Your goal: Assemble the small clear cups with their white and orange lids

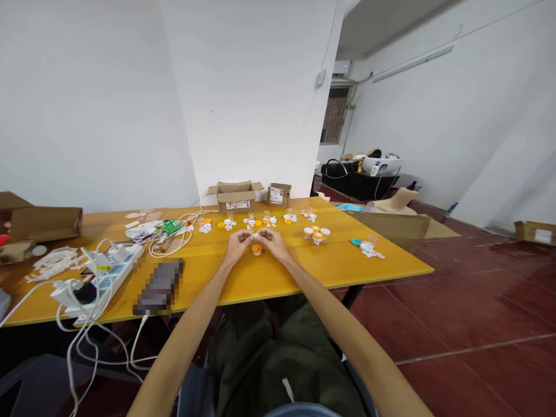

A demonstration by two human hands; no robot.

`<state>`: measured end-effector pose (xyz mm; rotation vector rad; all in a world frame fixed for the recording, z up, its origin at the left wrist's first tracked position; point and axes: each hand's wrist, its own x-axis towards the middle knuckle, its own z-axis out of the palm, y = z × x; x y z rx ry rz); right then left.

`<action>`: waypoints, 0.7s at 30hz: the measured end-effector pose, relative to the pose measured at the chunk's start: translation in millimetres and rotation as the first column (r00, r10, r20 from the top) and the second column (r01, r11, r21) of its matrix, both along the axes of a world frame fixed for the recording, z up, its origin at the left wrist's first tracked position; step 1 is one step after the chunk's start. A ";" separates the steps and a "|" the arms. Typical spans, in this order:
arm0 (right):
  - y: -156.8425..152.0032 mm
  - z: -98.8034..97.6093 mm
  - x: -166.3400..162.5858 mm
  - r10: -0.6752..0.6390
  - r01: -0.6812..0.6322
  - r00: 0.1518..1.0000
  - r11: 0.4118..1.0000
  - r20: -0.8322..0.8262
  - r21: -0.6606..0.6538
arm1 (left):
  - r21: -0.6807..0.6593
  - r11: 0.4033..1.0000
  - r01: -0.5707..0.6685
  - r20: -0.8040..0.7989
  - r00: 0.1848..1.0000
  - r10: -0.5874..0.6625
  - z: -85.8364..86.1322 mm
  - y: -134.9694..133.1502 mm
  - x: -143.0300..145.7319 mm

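Observation:
My left hand and my right hand meet above the middle of the table, fingers pinched together. Between the fingertips is a small white piece, too small to make out its kind; both hands appear to hold it. Just below them on the table stands a small orange-rimmed round container, touched by neither hand. Beyond my hands lies a row of small white parts with orange rings and clear cups. Right of my right hand, several small jars with white and orange lids stand grouped together.
A teal ring and white pieces lie near the right edge. Left are a phone, a power strip and tangled white cables. Open cardboard boxes stand against the wall; another box is far left.

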<state>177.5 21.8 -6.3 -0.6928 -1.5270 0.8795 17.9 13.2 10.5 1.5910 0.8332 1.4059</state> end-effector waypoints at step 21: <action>2.1 -1.3 3.1 -0.023 0.023 1.000 1.000 0.018 0.007 | 0.012 1.000 0.003 -0.026 1.000 -0.003 0.4 -0.1 -0.7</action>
